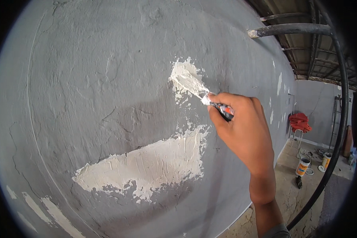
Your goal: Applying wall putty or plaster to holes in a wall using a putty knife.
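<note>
1. At about 8 o'clock in your view, thin streaks of white filler (47,210) run slantwise down the grey wall (87,79), which fills most of what you see.
2. Just right of those, from 7 to 6 o'clock, lies a broad patch of white putty (146,166) spread on the wall, ragged at its edges and ridged with stroke marks.
3. Near the centre, a little toward 12 o'clock, a smaller fresh smear (182,73) sits on the wall, and the blade of your putty knife (194,85) lies against it, coated in white.
4. Your right hand (242,127) is clamped around the knife's dark handle (a bit of red shows at the grip), fingers curled shut, forearm coming up from 5 o'clock.
5. Your left hand is out of sight.
6. At 3 o'clock a red cloth (300,121) is draped over a white stool by the far wall.
7. At 4 o'clock a white bucket (302,167) stands on the floor, with a smaller tin (326,160) just beyond it.
8. A black hose (337,119) curves down the right edge from a pipe (289,29) at 1 o'clock.
</note>
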